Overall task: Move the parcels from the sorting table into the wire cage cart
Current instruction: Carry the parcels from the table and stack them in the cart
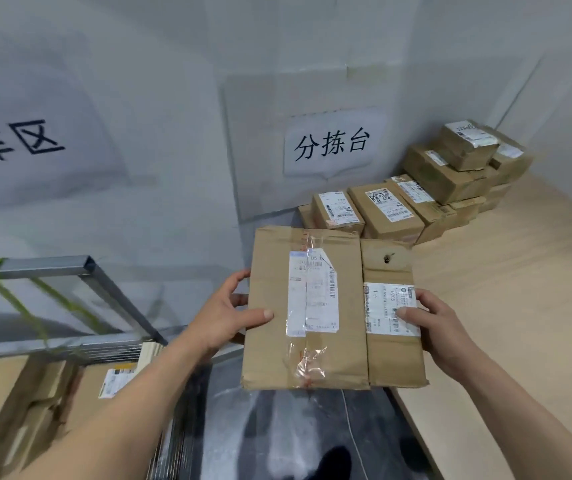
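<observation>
The carrying step is in hand. Two flat parcels are held side by side in the air between the bench (506, 271) and the cart (87, 268). The left hand (224, 315) grips the edge of the wide parcel (274, 271), thumb on top and fingers underneath. The right hand (442, 329) grips the narrow parcel (390, 355) the same way, thumb pressing on its label. More parcels (392, 211) wait stacked beyond the hands, on the bench by the wall. The cart stands below and left of the left hand, with boxes already inside. Next, I judge, both parcels swing left over the cart's rail and go down onto those boxes, kept level and pressed together so neither slips.
</observation>
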